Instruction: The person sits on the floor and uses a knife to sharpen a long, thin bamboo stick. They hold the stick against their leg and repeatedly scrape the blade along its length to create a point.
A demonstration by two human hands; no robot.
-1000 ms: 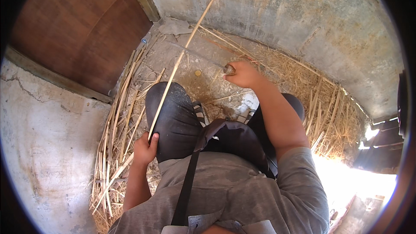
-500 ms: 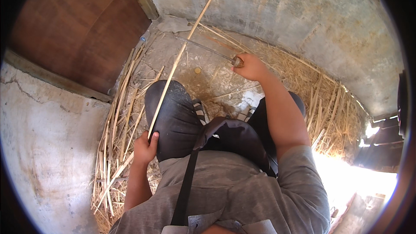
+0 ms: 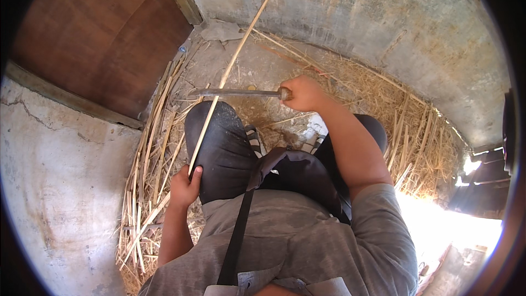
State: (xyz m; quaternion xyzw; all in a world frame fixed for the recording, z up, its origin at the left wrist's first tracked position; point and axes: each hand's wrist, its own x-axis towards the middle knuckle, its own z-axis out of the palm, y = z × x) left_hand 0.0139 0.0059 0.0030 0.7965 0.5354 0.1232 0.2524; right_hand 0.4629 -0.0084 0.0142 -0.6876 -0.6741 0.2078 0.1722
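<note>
My left hand [image 3: 186, 186] grips the near end of a long, pale bamboo strip [image 3: 236, 55]. The strip slants across my left knee and its far end reaches up toward the back wall. In my right hand [image 3: 304, 94] is the wooden handle of a long-bladed knife [image 3: 246, 92], fingers wrapped round it. Its dark blade points left and lies across the strip just beyond my left knee, over the strip's middle part.
Several bamboo strips [image 3: 147, 159] lie along the left wall. Shavings and more strips [image 3: 416, 131] are heaped at the right against the stained wall [image 3: 350, 16]. A brown door panel [image 3: 104, 38] stands at the upper left. A small round yellowish thing [image 3: 251, 87] lies on the floor.
My right hand has drawn the knife nearer to me and slightly left. The blade has moved down along the strip and now lies nearly level. My left hand has hardly moved.
</note>
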